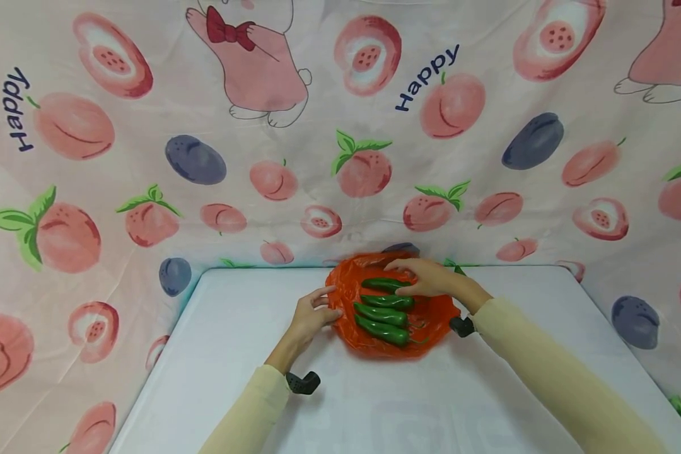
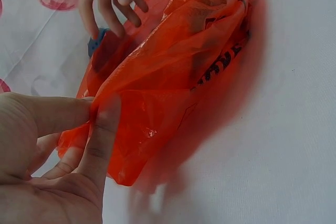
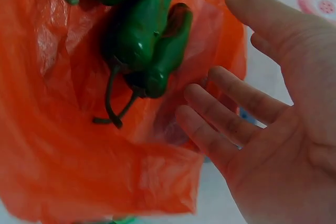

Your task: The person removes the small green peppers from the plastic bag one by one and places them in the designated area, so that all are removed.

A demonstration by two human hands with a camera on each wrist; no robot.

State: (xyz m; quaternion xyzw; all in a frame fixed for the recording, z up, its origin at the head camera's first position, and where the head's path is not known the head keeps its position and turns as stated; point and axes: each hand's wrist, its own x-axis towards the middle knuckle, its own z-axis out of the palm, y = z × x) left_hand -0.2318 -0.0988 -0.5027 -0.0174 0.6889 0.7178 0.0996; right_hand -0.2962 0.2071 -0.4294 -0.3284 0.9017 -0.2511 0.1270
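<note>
Pinching the edge of an orange-red plastic bag (image 1: 363, 348), the left hand (image 1: 309, 314) has thumb and finger pressed together on the thin film! That bag sits up by the bench's (image 1: 545, 328) far edge, around the middle of its width, mouth spread wide. And inside, look at these: four glossy green chili peppers (image 1: 381, 315), lying side by side in a neat row, one behind another, stems towards the bench's right edge, tips towards its left.

Over to the right hand (image 1: 425, 277), and it's released! Palm and spread fingers show in the right wrist view, nothing in their grasp; they hover over the bag's far right part, just beside the farthest peppers. Whether the fingertips brush the film, I cannot tell.

Here's the left wrist view: the bag's side rises in folds, dark print (image 2: 223, 66) across it, too crumpled to read, a reddish shadow on the white bench beside it. Pale yellow sleeves (image 1: 545, 366) come in from the near edge, a black device (image 1: 303, 383) at each wrist. And beyond the far edge, a cloth (image 1: 295, 145) patterned with peaches, plums and the word "Happy"!
</note>
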